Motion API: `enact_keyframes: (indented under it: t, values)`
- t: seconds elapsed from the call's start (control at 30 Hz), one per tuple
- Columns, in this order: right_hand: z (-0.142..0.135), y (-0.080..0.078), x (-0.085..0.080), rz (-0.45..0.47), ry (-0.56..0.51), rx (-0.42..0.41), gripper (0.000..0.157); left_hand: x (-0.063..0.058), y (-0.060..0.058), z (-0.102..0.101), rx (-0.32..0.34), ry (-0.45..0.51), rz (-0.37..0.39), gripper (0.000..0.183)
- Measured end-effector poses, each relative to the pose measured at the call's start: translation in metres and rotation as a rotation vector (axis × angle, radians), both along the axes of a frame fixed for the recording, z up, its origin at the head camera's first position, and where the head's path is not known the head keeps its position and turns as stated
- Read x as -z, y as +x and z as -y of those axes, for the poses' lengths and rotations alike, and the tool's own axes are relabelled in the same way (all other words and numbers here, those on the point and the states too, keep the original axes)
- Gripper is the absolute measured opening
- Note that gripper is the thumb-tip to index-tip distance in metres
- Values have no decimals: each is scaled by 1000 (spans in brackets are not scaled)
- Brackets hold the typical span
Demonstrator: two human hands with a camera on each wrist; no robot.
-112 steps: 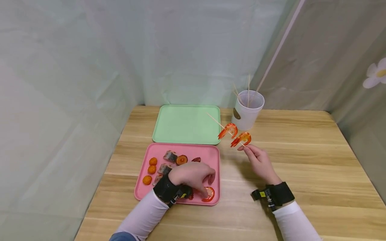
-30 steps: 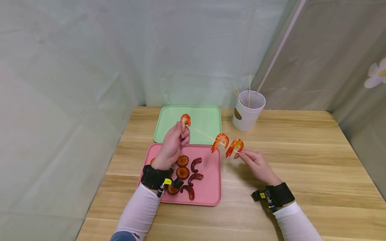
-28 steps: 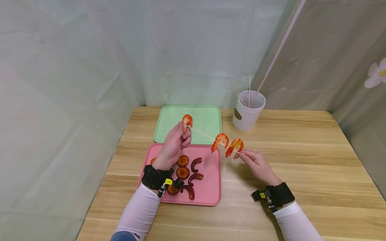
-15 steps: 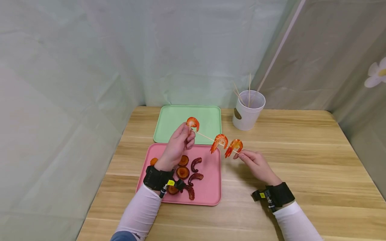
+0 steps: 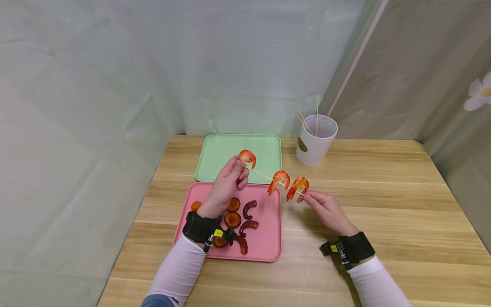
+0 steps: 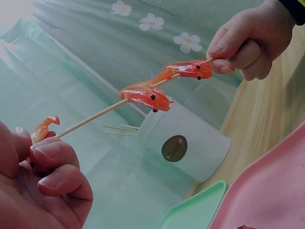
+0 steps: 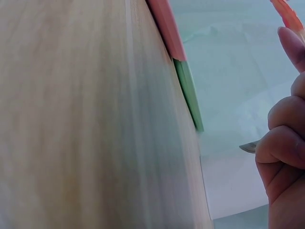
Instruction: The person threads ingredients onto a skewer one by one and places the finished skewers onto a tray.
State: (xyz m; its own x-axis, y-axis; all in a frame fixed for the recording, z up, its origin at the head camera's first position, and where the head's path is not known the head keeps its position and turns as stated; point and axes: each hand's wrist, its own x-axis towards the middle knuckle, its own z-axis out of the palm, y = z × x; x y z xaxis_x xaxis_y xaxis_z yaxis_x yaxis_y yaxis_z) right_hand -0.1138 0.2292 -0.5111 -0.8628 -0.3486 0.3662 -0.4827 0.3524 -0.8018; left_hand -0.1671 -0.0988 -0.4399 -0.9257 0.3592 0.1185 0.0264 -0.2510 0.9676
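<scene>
Between finger and thumb, my right hand (image 5: 327, 211) pinches the lower end of a wooden skewer (image 5: 262, 174). Two orange-red shrimp are threaded on it: one shrimp (image 5: 298, 187) close to that hand, another shrimp (image 5: 280, 181) further along. My left hand (image 5: 226, 183) pinches a third shrimp (image 5: 247, 157) at the skewer's far end, above the green tray (image 5: 215, 149). In the left wrist view the skewer (image 6: 90, 118) runs up to this shrimp (image 6: 44, 130); the fingers hide whether the tip has pierced it. The right wrist view catches only curled fingers (image 7: 286, 143) and part of a shrimp (image 7: 287, 13).
Under the left forearm lies a pink tray (image 5: 268, 238), holding octopus tentacles (image 5: 249, 228), browned round slices (image 5: 232, 220) and an orange ball (image 5: 195, 206); the arm covers part of it. A white bucket (image 5: 312, 149) with several skewers stands behind on the wooden table (image 5: 391, 192).
My left hand picked a shrimp off the pink tray, lifted it, and moved right and slightly down to the skewer's tip. The right hand shifted slightly, bringing the skewer lower and left.
</scene>
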Motion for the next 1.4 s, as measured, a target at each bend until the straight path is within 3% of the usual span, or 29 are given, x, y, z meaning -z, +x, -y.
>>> enact_keyframes:
  t: [0.47,0.6,0.87,1.4]
  values:
    - [3,2,-1,-26,3,-1,26,3,7,-9,1,-65,9,30]
    - [4,2,-1,-24,3,-4,25,5,11,-17,0,-43,25,27]
    - [6,3,-4,-39,28,8,23,10,16,-30,60,-9,57,27]
    - [8,0,-3,-60,52,34,23,15,18,-35,25,-29,47,27]
